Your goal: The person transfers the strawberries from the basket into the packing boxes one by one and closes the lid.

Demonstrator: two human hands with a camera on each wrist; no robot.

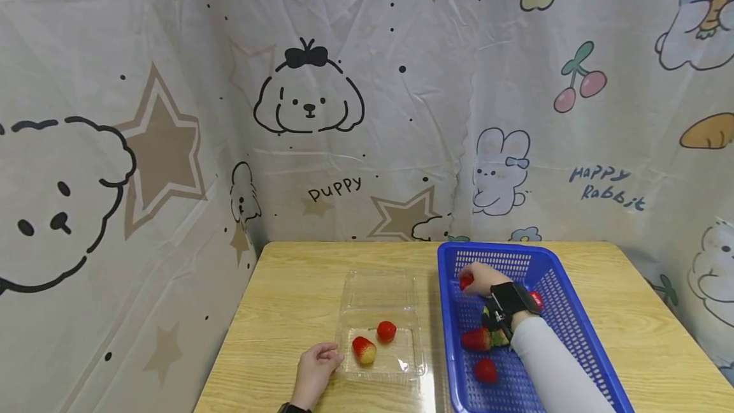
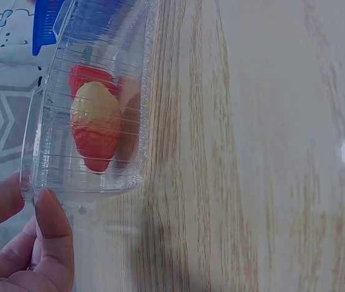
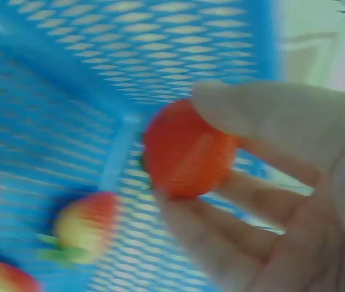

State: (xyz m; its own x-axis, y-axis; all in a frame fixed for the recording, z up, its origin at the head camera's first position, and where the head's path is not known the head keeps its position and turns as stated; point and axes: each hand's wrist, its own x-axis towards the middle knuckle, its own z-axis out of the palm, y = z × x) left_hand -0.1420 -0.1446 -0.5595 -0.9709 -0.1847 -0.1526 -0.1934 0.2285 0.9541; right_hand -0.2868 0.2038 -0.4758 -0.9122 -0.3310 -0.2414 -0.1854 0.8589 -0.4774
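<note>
In the head view my right hand (image 1: pixel 483 276) is over the far left part of the blue basket (image 1: pixel 446 330) and grips a red strawberry (image 1: pixel 466 282). Up close, the right wrist view shows this strawberry (image 3: pixel 187 149) between thumb and fingers. My left hand (image 1: pixel 317 368) pinches the left rim of a clear plastic clamshell box (image 1: pixel 401 371), its lid folded back. Inside the box lie a red-and-yellow strawberry (image 1: pixel 364 350) and a red strawberry (image 1: pixel 387 331). The left wrist view has thumb and finger at a corner of the box (image 2: pixel 44 152).
More strawberries lie in the basket, among them a long red one (image 1: pixel 476 340) and a round one (image 1: pixel 485 371). My right forearm (image 1: pixel 556 362) crosses the basket and hides part of it. Behind the wooden table (image 1: pixel 298 273) hangs a printed curtain (image 1: pixel 344 145).
</note>
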